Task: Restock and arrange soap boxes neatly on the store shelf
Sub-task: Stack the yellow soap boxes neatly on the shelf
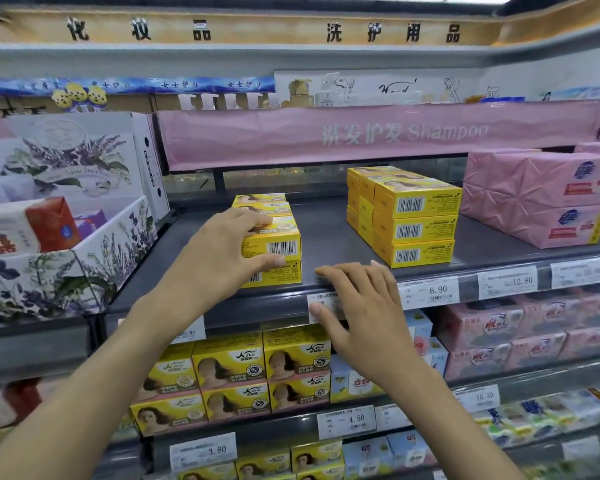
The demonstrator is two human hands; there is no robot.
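Note:
On the dark grey shelf (326, 233) stand two groups of yellow soap boxes. The left stack (274, 244) is two boxes high at the front, with more in a row behind it. My left hand (222, 247) grips the top front box of this stack, fingers over its top and thumb along its front. My right hand (357, 303) rests with straight fingers on the shelf's front edge over a price label, holding nothing. A taller stack of yellow boxes (409, 216) three high stands to the right, apart from both hands.
Pink wrapped soap packs (541, 195) fill the shelf's right end. A floral display carton (63, 237) stands at the left. Below are more yellow soap boxes (257, 372), blue and pink packs, and price tags (430, 291). A pink Shampoo banner (378, 133) hangs above.

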